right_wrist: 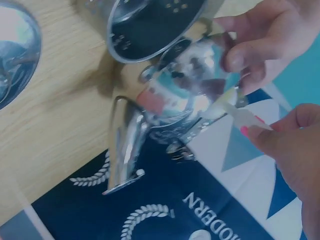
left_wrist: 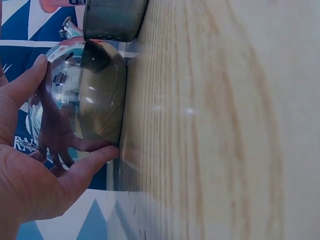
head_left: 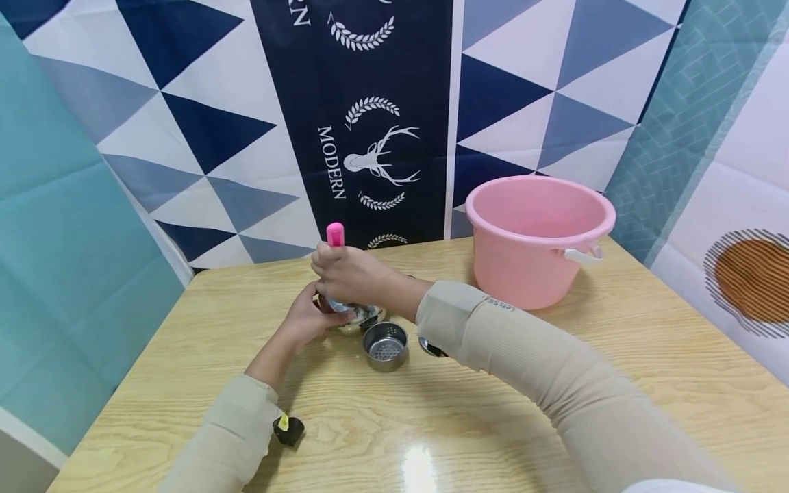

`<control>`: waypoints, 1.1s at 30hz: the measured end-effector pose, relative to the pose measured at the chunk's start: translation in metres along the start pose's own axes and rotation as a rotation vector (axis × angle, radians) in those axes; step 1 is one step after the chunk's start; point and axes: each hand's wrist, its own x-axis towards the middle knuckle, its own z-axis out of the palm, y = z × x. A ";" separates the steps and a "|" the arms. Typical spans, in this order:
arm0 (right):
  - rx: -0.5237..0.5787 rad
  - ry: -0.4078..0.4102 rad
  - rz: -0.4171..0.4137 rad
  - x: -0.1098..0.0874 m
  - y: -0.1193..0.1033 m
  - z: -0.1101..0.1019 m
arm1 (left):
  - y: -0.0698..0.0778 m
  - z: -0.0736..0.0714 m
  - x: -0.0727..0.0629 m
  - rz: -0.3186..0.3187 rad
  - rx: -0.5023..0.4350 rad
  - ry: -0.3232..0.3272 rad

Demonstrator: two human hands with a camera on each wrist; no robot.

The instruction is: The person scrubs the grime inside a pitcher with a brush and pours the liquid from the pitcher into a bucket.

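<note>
My left hand (head_left: 306,319) grips a shiny metal teapot (left_wrist: 102,100) by its rounded side, thumb and fingers spread across the body. Above the pot, my right hand (head_left: 348,275) holds a brush with a pink-topped handle (head_left: 335,234). In the right wrist view the brush's pale lower part (right_wrist: 248,118) reaches down to the pot's rim; whether its tip is inside cannot be told. A perforated metal strainer cup (head_left: 385,348) stands beside the pot. Partly behind my right forearm lies a round shiny lid (right_wrist: 17,55).
A pink bucket (head_left: 530,267) with a white handle grip stands at the back right of the wooden table (head_left: 345,424). Near my left forearm lies a small black object (head_left: 290,433) with a yellow bit. Patterned sheets hang behind and at both sides.
</note>
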 end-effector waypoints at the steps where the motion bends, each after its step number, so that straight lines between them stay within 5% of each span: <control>1: 0.005 -0.011 0.006 -0.001 0.001 0.002 | 0.000 0.000 0.000 -0.004 -0.001 0.001; 10: 0.094 -0.077 0.039 -0.014 0.016 0.016 | 0.000 0.002 0.003 -0.031 0.001 0.007; 16: 0.116 -0.090 -0.013 -0.018 0.025 0.016 | -0.002 0.002 0.004 -0.044 0.010 0.009; 26: 0.169 -0.240 -0.102 -0.021 0.035 0.005 | -0.002 0.003 0.003 -0.060 0.019 0.010; 33: 0.145 -0.237 -0.161 -0.014 0.033 -0.003 | 0.004 0.002 -0.001 -0.048 0.015 0.005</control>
